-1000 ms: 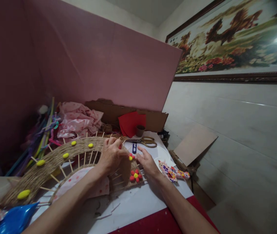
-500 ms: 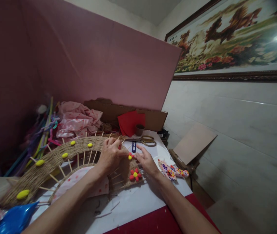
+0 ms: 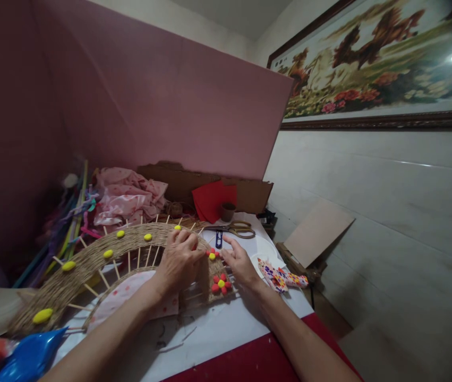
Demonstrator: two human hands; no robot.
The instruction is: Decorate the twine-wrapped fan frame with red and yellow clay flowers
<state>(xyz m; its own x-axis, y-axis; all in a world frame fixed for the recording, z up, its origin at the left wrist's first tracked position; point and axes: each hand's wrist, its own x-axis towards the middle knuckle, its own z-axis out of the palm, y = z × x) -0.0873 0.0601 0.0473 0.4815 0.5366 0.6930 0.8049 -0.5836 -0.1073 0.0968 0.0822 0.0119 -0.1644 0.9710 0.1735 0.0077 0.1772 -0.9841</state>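
Note:
A woven twine arch (image 3: 130,241) with wooden sticks lies across the table and carries yellow ovals. At its right end sits a red flower with a yellow centre (image 3: 221,284). Just above it is a smaller red-petalled flower (image 3: 212,255), with fingers of both hands at its sides. My left hand (image 3: 180,257) rests over the arch, fingers curled together; what its fingertips hold is too small to tell. My right hand (image 3: 240,261) touches the small flower's right side, its index finger raised away from the thumb.
Scissors (image 3: 241,229) and a blue cutter (image 3: 219,239) lie beyond my hands. A patterned fabric piece (image 3: 279,276) is at the right. Pink cloth (image 3: 128,196), red sheets (image 3: 212,200) and a brown cup (image 3: 228,211) stand behind; a blue bag (image 3: 30,358) is front left.
My left hand has shifted slightly down, uncovering another yellow oval near the top of the arch. The small flower shows more red on its left side. My right hand stays nearly still.

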